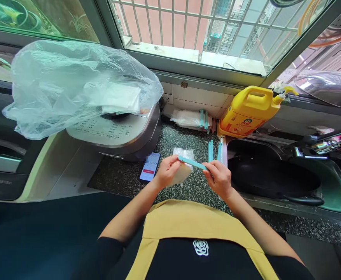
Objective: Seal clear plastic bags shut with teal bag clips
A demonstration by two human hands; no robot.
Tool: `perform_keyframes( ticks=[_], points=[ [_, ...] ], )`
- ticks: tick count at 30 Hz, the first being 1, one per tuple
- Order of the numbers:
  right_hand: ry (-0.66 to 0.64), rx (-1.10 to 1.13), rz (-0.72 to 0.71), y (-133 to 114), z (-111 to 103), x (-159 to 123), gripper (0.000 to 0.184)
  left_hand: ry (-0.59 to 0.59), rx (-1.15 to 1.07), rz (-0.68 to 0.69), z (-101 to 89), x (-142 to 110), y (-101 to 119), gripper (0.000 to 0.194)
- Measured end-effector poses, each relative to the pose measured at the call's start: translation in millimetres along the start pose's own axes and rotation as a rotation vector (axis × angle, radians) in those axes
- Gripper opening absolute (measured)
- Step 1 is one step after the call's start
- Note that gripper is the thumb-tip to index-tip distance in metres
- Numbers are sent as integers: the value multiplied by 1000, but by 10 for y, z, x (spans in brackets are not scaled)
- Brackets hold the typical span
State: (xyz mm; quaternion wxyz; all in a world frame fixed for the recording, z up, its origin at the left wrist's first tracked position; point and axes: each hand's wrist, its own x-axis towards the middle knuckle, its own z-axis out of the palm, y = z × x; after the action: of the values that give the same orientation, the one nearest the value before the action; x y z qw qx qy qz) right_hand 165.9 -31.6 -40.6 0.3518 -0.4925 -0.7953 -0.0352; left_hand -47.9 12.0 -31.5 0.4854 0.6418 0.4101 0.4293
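Observation:
A teal bag-sealing clip (192, 162) is stretched between my two hands above the counter. My left hand (167, 170) pinches its left end, and my right hand (218, 177) grips the right end. Directly beneath the clip is a small clear plastic bag (182, 177) with pale contents; whether the clip is fastened on it I cannot tell. Several more teal clips (210, 151) lie on the speckled counter (174, 136), just beyond my right hand. A lit phone (149, 167) lies left of my left hand.
A rice cooker (114, 136) with a large clear plastic bag (79, 85) on top stands at left. Filled bags (187, 118) with clips lie by the wall. A yellow jug (247, 112) stands behind the sink (338, 190), which holds a black wok (269, 175).

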Motion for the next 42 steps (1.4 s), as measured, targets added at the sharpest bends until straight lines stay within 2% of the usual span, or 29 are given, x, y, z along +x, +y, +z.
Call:
perform_keyframes(
  ticks=[6,9,14,18,25,31,37,42],
  points=[
    [-21,59,-51,47,49,-25,23,94,-129,-104,66,-55,-110,48],
    [1,64,-43,56,75,-26,21,118,-119,-122,89,-68,-133,50],
    [-37,89,-35,77,98,-41,17,144,-74,-136,106,-73,-154,52],
    [-4,97,-52,79,93,-47,15,127,-75,-152,111,-86,-195,55],
    [11,85,-2,68,70,-40,17,143,-42,-153,75,-102,-204,54],
    [6,-77,-24,41,31,-28,15,136,-21,-123,59,-105,-213,53],
    [36,12,-27,27,58,-18,16,159,-9,-113,81,-115,-235,51],
    [20,-5,-31,34,65,-22,15,165,-9,-134,98,-136,-286,49]
  ],
)
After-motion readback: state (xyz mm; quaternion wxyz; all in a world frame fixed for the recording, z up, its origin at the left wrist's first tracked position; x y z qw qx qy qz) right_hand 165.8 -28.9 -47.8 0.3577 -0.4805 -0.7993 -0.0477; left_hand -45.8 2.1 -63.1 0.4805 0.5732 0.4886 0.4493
